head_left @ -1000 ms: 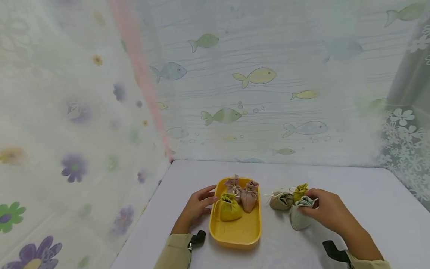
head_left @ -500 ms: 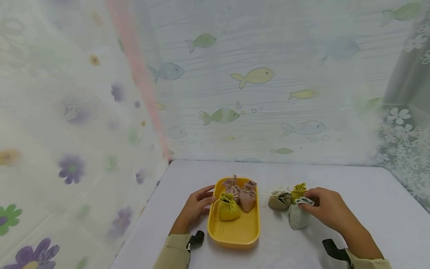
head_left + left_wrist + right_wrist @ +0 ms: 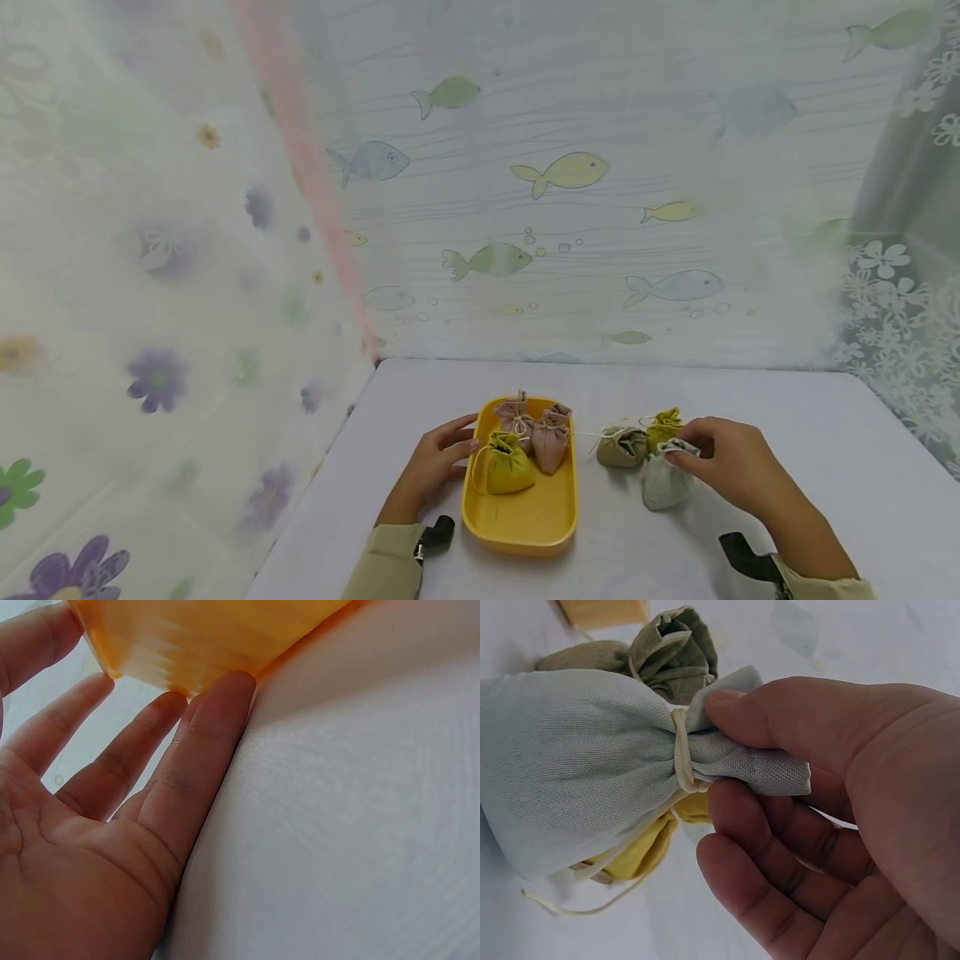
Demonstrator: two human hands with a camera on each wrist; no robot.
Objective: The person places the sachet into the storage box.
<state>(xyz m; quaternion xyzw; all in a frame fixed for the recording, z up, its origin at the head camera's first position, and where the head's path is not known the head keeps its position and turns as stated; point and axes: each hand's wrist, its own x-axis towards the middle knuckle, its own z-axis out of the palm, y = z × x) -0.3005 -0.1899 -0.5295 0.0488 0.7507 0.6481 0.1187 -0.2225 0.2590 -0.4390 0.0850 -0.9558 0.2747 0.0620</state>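
Six small drawstring pouches were on the white worktop (image 3: 787, 433): three inside the yellow tray (image 3: 525, 521), namely an olive-yellow pouch (image 3: 508, 465) and two pink pouches (image 3: 542, 432), and three just right of it, a khaki pouch (image 3: 621, 446), a mustard pouch (image 3: 663, 427) and a pale grey-green pouch (image 3: 663, 482). Right hand (image 3: 731, 467): thumb and fingers pinched the gathered neck of the grey-green pouch (image 3: 577, 765) just past its cord; whether its base was on or just off the worktop could not be told. Left hand (image 3: 435, 462): fingers straight and spread, fingertips (image 3: 225, 694) touching the tray's outer wall (image 3: 202, 637), steadying it. Step judged in hand: pickup of the fourth pouch for the tray. Next move would call for a lift clear of the two neighbouring pouches and a carry leftward to the bare near half of the tray.
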